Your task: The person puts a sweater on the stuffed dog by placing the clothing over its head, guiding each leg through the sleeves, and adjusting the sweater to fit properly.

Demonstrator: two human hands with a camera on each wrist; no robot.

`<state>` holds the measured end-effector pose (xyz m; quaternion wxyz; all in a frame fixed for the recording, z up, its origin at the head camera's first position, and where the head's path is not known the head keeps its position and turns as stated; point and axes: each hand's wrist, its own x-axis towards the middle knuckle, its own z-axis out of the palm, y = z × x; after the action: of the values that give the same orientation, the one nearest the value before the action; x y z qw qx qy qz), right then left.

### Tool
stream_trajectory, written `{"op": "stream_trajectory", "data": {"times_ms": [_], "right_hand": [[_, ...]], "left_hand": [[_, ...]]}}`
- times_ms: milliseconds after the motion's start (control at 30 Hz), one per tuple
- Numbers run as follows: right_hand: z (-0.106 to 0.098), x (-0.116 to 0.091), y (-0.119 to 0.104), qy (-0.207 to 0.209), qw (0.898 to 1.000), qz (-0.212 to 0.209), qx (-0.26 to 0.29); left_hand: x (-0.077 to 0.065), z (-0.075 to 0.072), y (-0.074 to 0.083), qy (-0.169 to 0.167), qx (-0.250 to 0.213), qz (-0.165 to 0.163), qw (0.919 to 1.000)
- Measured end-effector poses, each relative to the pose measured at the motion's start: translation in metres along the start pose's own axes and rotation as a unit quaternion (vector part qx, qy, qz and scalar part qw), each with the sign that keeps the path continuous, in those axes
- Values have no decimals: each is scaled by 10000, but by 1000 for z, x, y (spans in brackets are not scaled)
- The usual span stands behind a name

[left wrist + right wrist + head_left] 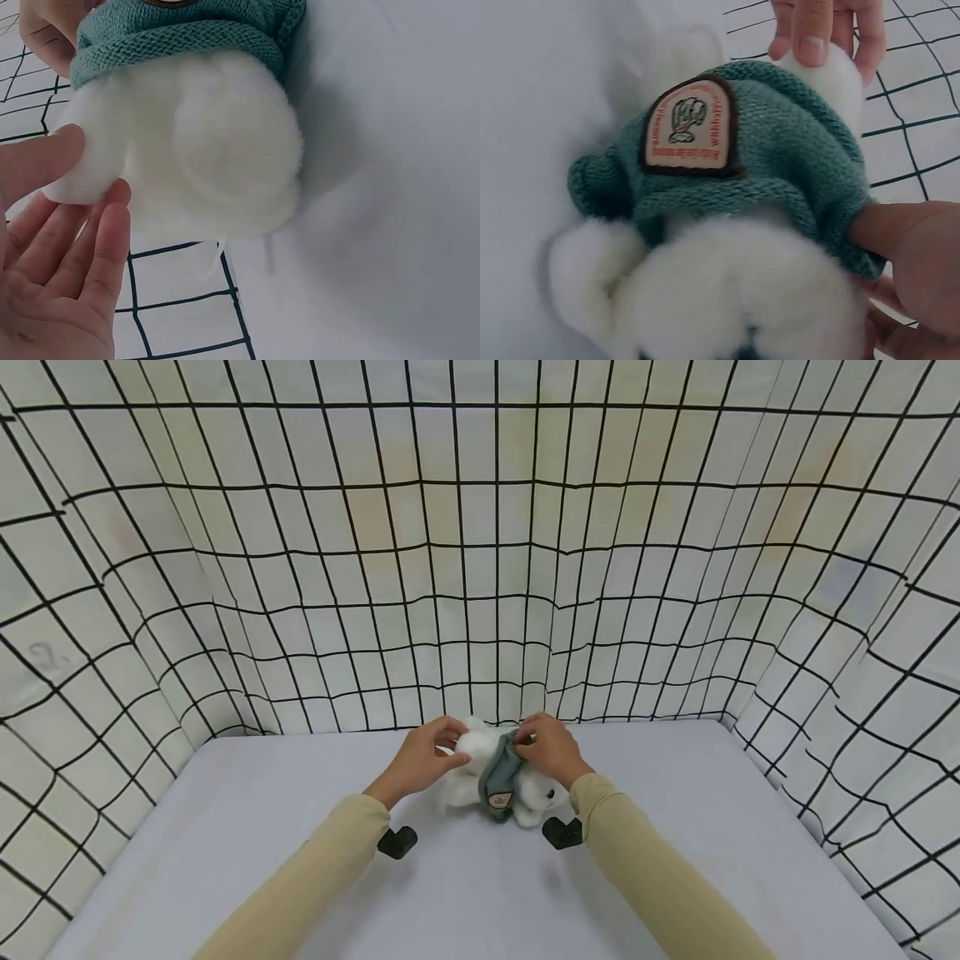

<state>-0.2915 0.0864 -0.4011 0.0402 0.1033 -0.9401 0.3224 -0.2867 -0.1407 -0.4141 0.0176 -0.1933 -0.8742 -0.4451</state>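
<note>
A white plush toy [471,745] lies on its side on the white surface, head toward the right, dressed in a teal knitted sweater [501,777]. The sweater carries a pink patch [690,126] edged in dark brown. At the toy's left end, my left hand [426,753] pinches a fluffy white leg [94,154] between thumb and fingers. My right hand [553,752] grips the upper edge of the sweater near the head, its thumb [889,227] at the sleeve opening and its fingers partly hidden below. The toy's dark eye [551,793] shows beside the right wrist.
A black wire grid [495,543] over white sheeting rises behind and along both sides. Small black devices [397,842] sit under the wrists. The white tabletop [465,902] runs back to the grid.
</note>
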Motion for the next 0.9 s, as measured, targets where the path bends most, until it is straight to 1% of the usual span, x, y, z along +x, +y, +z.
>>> {"op": "stream_trajectory", "data": {"times_ms": [133,200,300,433,533,700,800,900], "right_hand": [[7,0,10,-99,9999,-19,-40],[10,-1,15,-133,9999,-69,51],[15,-2,19,-146,9995,-99,260],[23,-5,21,-33,9990,-28,442],[28,-8,22,169,9983,74,561],[36,-11,23,452,9973,-14,578],[39,-11,22,549,9970,-121,522],[40,-11,22,611,9967,-140,521]], "left_hand": [[2,6,-1,74,-249,-209,9994],[3,8,-1,79,-334,-303,9990],[4,11,0,153,-252,-358,9989],[6,14,-1,271,51,-250,9993],[7,17,-2,268,92,-184,9994],[9,23,-3,262,-47,-197,9995],[9,26,-2,270,-181,-270,9991],[8,27,-1,209,-348,-372,9985]]}}
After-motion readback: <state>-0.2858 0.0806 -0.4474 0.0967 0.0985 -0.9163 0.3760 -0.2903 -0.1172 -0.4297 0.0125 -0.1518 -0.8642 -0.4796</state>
